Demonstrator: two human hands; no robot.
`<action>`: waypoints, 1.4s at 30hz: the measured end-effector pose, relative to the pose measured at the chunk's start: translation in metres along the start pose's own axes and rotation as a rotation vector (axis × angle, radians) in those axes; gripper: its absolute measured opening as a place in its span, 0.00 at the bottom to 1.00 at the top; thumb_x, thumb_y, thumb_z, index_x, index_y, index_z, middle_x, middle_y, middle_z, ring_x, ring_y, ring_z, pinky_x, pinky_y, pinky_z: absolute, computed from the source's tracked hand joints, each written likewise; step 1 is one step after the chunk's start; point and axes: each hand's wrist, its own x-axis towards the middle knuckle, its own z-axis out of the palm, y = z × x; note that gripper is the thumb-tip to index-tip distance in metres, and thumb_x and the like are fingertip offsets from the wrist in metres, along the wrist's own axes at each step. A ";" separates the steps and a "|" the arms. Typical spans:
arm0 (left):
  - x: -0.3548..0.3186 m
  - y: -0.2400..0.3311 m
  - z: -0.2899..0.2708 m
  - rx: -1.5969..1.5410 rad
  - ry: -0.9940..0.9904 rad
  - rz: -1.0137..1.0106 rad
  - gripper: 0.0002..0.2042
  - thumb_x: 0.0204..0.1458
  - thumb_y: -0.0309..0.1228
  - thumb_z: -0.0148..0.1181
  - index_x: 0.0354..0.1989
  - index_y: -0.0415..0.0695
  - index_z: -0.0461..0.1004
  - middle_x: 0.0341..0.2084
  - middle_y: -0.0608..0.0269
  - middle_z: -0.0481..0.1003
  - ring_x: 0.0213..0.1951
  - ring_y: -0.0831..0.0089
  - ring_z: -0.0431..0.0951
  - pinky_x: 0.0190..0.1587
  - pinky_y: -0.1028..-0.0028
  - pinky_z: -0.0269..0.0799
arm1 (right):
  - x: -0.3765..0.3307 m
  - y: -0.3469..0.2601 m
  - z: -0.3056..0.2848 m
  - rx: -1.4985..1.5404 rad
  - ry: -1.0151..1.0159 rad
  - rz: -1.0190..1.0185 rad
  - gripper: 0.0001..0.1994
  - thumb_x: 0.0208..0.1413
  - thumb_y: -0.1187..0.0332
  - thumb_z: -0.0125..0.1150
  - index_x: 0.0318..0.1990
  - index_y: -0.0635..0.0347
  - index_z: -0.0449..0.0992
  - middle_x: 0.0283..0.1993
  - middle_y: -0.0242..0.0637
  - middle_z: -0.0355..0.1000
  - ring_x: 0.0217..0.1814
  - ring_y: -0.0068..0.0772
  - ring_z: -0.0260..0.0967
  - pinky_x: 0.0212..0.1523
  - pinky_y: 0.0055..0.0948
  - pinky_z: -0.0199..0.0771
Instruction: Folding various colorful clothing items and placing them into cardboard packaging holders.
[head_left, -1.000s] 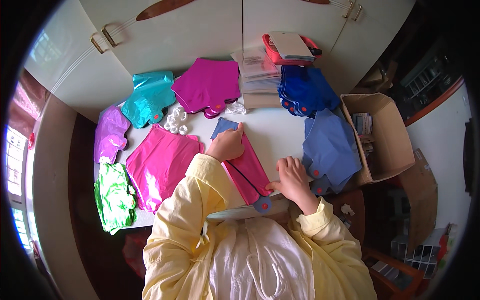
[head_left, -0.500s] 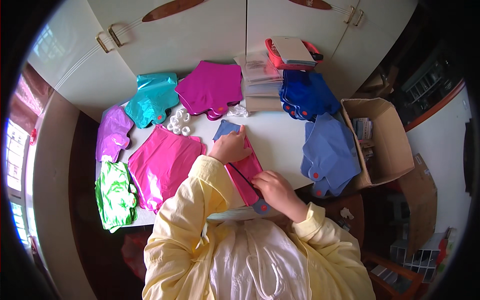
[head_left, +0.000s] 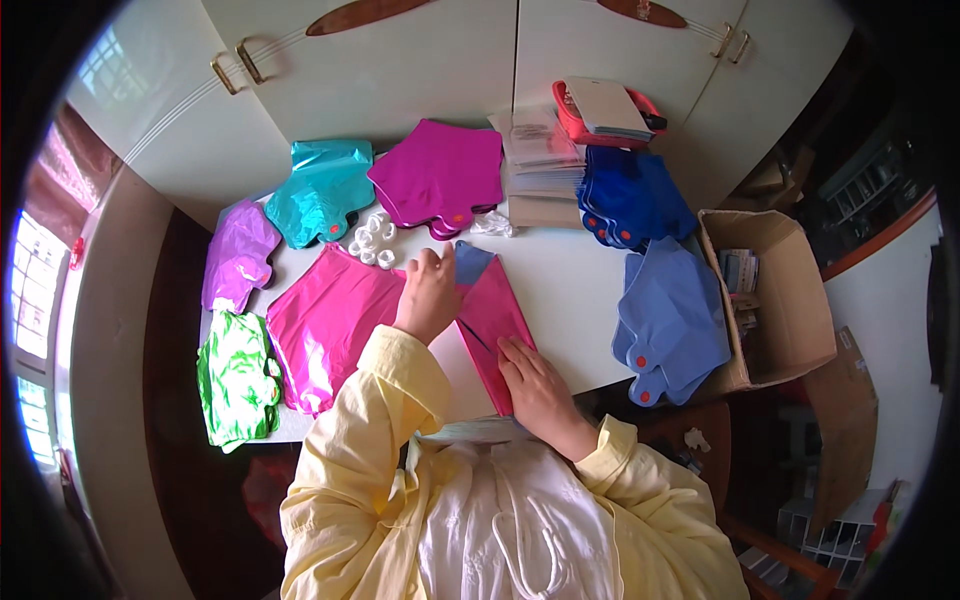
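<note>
In front of me on the table lies a folded pink foil balloon (head_left: 497, 302), flat and uninflated, with a blue-grey piece (head_left: 472, 262) showing at its far end. A dark slanting strip crosses its left part. My right hand (head_left: 537, 388) rests on the near right side of the pink foil, fingers stretched out and flat. My left hand (head_left: 430, 295) is at the foil's left edge with its fingers curled in; whether foil is pinched there is hidden. Left of it lies a larger flat pink balloon (head_left: 335, 325).
White ribbon rolls (head_left: 372, 238) sit beyond my left hand. Around the table lie teal (head_left: 318, 190), magenta (head_left: 437, 175), purple (head_left: 238, 250), green (head_left: 236, 375), dark blue (head_left: 635, 195) and blue-grey (head_left: 670, 315) flat balloons. Plastic sleeves (head_left: 540, 150), a red basket (head_left: 570, 120) and a cardboard box (head_left: 790, 300) stand behind and right.
My left hand has drawn leftward off the foil and its outstretched finger has curled. My right hand has flattened on the pink foil. The blue-grey tab with a red dot at the near end no longer shows.
</note>
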 end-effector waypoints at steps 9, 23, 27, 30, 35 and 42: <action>-0.028 0.010 0.002 -0.856 -0.048 -0.401 0.53 0.36 0.29 0.69 0.66 0.32 0.34 0.39 0.46 0.71 0.45 0.54 0.71 0.51 0.61 0.66 | 0.003 0.001 -0.003 0.031 -0.028 0.007 0.17 0.50 0.74 0.46 0.48 0.71 0.68 0.56 0.49 0.64 0.61 0.45 0.60 0.60 0.36 0.61; -0.049 0.019 0.015 -0.241 -0.038 -0.236 0.16 0.37 0.42 0.68 0.23 0.42 0.74 0.24 0.62 0.76 0.38 0.61 0.72 0.41 0.59 0.61 | 0.010 0.014 -0.004 0.010 -0.059 -0.093 0.19 0.51 0.73 0.46 0.51 0.68 0.69 0.57 0.46 0.65 0.62 0.41 0.59 0.62 0.33 0.60; -0.050 0.017 0.018 -0.232 0.049 -0.185 0.15 0.39 0.41 0.68 0.24 0.42 0.75 0.24 0.62 0.76 0.38 0.61 0.71 0.40 0.59 0.60 | 0.018 0.019 -0.002 0.040 -0.054 -0.107 0.18 0.51 0.74 0.46 0.50 0.68 0.69 0.56 0.46 0.65 0.62 0.41 0.60 0.62 0.34 0.60; -0.051 0.018 0.017 -0.225 0.041 -0.184 0.15 0.39 0.41 0.67 0.23 0.42 0.74 0.25 0.62 0.76 0.38 0.60 0.71 0.40 0.59 0.60 | 0.021 0.020 -0.005 0.100 -0.064 -0.115 0.17 0.51 0.75 0.47 0.49 0.68 0.70 0.55 0.46 0.66 0.60 0.42 0.62 0.61 0.34 0.62; -0.053 0.016 0.022 -0.216 0.075 -0.171 0.14 0.40 0.40 0.67 0.23 0.41 0.74 0.25 0.61 0.76 0.38 0.60 0.70 0.40 0.60 0.60 | 0.030 0.030 -0.003 0.263 -0.082 -0.085 0.12 0.50 0.76 0.48 0.42 0.66 0.72 0.50 0.44 0.69 0.55 0.41 0.65 0.57 0.34 0.66; -0.041 0.013 0.020 -0.200 0.121 -0.162 0.13 0.42 0.39 0.66 0.24 0.42 0.74 0.26 0.62 0.76 0.38 0.60 0.70 0.40 0.60 0.60 | 0.043 0.029 0.005 0.082 -0.016 -0.080 0.11 0.50 0.74 0.49 0.42 0.63 0.72 0.48 0.40 0.69 0.54 0.37 0.65 0.54 0.32 0.68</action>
